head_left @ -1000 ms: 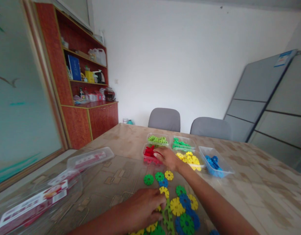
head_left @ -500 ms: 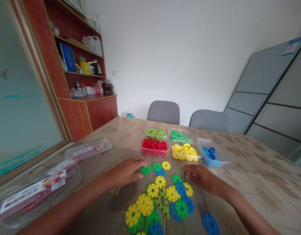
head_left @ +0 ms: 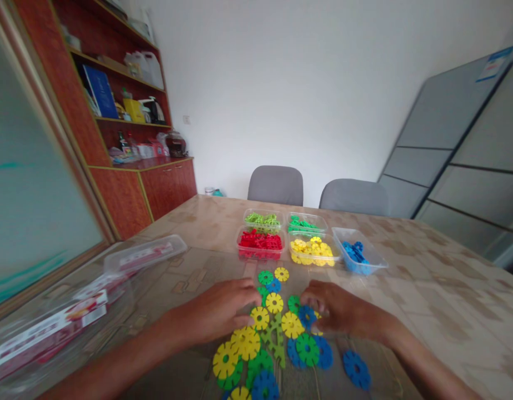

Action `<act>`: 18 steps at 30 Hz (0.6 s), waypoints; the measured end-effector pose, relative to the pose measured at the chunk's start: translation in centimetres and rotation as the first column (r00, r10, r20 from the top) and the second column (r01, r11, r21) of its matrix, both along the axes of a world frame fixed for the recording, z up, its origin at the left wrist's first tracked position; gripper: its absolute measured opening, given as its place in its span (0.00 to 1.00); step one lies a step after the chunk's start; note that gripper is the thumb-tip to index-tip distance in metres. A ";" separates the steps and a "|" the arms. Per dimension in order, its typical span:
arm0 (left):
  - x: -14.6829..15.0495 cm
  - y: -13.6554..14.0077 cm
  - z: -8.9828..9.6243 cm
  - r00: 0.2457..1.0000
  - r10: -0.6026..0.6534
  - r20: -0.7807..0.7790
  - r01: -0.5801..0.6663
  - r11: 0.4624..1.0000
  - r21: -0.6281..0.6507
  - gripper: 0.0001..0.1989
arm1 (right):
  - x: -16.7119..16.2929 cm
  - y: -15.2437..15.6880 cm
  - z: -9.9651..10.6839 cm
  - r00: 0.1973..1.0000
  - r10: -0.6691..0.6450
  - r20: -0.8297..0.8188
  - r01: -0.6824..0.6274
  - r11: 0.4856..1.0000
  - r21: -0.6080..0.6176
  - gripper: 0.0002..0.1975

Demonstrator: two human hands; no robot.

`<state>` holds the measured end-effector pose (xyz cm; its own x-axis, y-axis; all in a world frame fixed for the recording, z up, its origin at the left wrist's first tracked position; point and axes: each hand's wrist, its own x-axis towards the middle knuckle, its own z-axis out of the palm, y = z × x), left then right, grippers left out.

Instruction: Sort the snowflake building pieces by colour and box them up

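In the head view, the left hand (head_left: 227, 308) reaches in from lower left, thumb parted from bent fingers, grip loose beside a green disc (head_left: 263, 294); the right hand (head_left: 342, 311) curls over a blue disc (head_left: 307, 316), its grip unclear. Both discs lie lower centre on the worktop (head_left: 439, 289).

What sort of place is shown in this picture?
Probably a dining or meeting room, though which one I cannot tell: a large patterned table, two gray chairs at its far edge, and a reddish-brown open-shelved cabinet.
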<state>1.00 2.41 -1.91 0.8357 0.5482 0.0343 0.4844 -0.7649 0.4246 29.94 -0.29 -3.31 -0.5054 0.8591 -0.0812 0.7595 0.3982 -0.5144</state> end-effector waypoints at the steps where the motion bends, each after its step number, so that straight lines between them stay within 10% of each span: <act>1: 0.2 -0.6 0.3 0.999 -0.029 -0.027 0.028 1.000 -0.013 0.09 | 0.0 0.0 -0.1 1.000 -0.006 0.002 0.006 1.000 -0.016 0.16; 18: 2.0 -4.7 -0.2 0.967 -0.232 -0.110 0.228 0.973 -0.049 0.15 | 1.5 -1.0 3.6 0.983 -0.027 -0.180 -0.022 0.963 -0.270 0.06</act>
